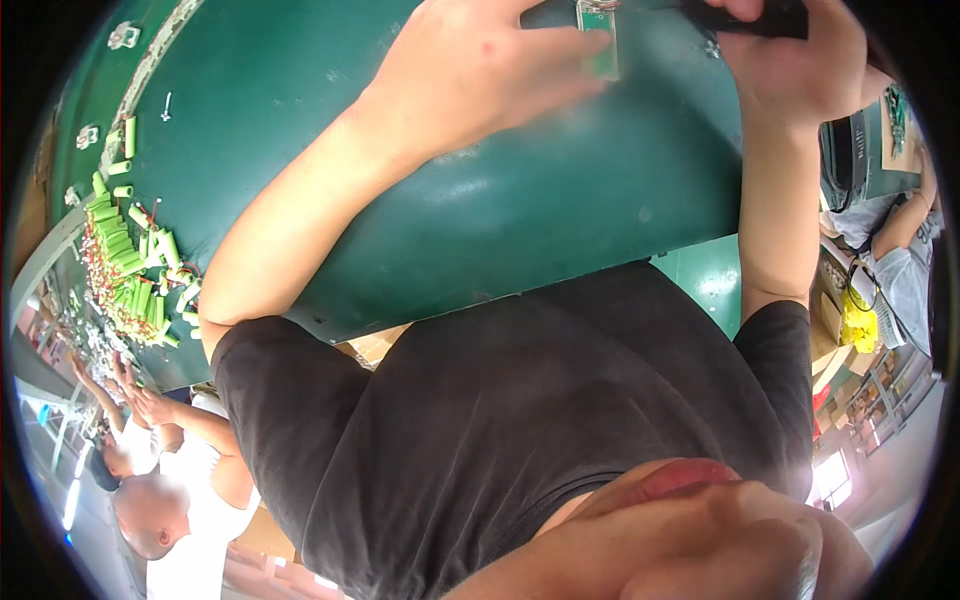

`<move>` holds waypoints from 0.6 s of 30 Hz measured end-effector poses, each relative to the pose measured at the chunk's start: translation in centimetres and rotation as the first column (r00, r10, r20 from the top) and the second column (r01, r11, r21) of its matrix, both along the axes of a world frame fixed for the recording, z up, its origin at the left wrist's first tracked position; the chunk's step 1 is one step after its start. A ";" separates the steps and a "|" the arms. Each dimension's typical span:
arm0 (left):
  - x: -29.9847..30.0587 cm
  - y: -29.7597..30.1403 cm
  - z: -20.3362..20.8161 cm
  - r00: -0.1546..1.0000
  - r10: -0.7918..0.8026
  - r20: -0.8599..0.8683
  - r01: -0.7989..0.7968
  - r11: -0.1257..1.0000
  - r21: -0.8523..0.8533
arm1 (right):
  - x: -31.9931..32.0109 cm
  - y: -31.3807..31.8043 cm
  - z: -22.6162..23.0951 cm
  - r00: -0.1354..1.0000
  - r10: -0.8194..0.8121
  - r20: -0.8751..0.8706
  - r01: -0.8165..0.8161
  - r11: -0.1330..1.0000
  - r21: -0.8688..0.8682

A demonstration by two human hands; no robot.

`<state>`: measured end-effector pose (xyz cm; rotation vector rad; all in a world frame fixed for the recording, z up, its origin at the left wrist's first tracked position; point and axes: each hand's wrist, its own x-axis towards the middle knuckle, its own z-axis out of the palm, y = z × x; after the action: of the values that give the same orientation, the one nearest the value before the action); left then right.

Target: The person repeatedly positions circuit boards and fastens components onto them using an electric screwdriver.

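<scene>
At the top edge, my left hand reaches over the green table with a finger lying across a narrow green circuit board in a clear strip-like housing. Thin wires show at the board's upper end, and some of this hand's fingers are blurred or cut off. My right hand, at the upper right, is closed round a black object that runs off the picture, so its kind cannot be told. A small metallic piece lies beside that hand.
Left of my left arm lies a heap of green cylindrical battery cells with red wires. A small screw and several clear plastic parts are scattered beyond. Other people work at the lower left, and another person sits at the right.
</scene>
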<state>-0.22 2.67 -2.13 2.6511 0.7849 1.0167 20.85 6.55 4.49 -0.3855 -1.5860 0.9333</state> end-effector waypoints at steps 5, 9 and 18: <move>0.0 -0.1 -1.4 0.993 -0.022 0.115 0.016 0.998 0.055 | -0.5 -1.1 -1.0 0.996 -0.067 0.063 0.070 0.997 -0.042; -0.3 -1.1 1.0 1.000 0.010 0.009 -0.010 0.999 -0.051 | -0.8 -2.1 -1.7 0.988 -0.113 0.107 0.120 0.991 -0.065; -0.5 -0.8 -0.5 1.000 0.029 0.008 -0.029 0.999 -0.015 | -1.8 -4.1 -2.4 0.968 -0.187 0.167 0.208 0.971 -0.115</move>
<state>-0.72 1.90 -2.61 2.6284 0.8280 1.0237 19.07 2.46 2.04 -0.7116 -1.5958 0.8725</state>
